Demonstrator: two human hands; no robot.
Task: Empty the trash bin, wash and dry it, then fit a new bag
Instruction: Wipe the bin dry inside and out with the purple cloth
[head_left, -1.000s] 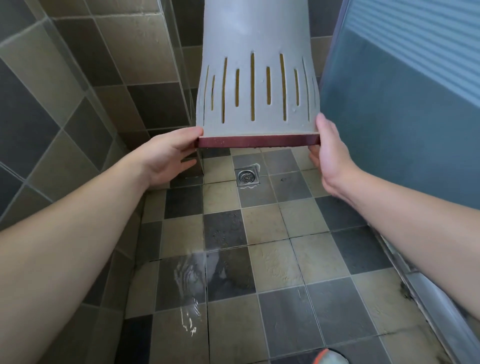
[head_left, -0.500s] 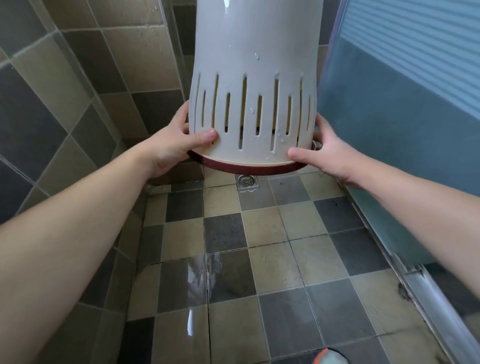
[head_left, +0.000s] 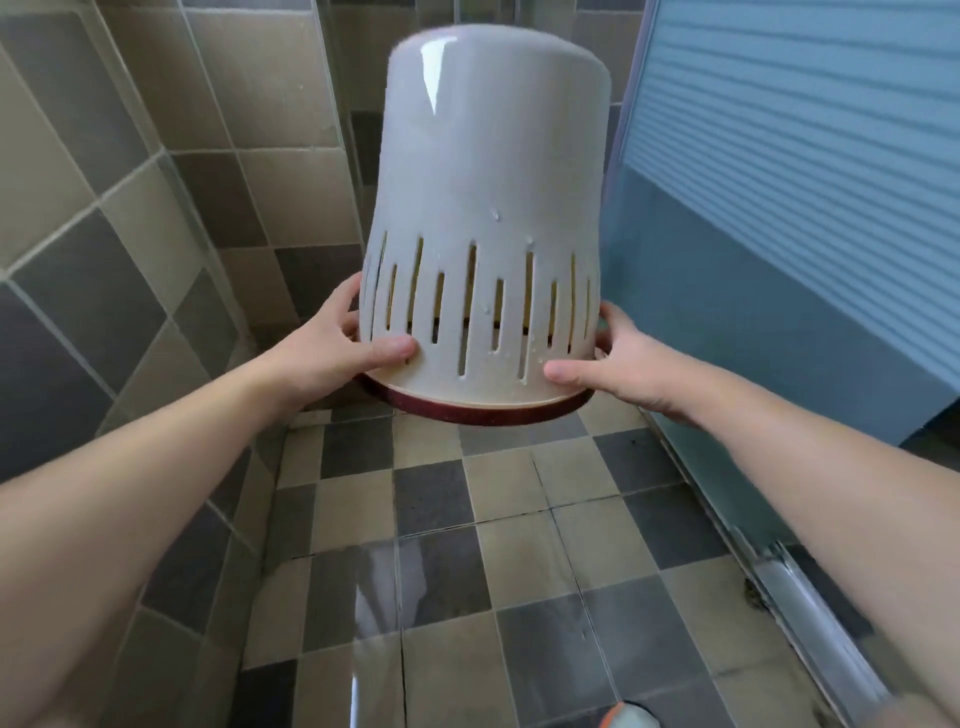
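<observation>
The trash bin is a white plastic tub with vertical slots near its dark red rim. I hold it upside down in the air above the shower floor, its base tipped slightly away from me. Water drops cling to its wall. My left hand grips the rim on the left, thumb pressed on the slotted wall. My right hand grips the rim on the right the same way. No bag is in view.
A wet checkered tile floor lies below. Tiled walls close in on the left and behind. A blue frosted sliding door with a metal track stands on the right. A shoe tip shows at the bottom.
The upturned bin has come down and closer to me, its base now in view. My thumbs moved from the rim's edge onto the slotted wall. The floor drain is now hidden behind the bin.
</observation>
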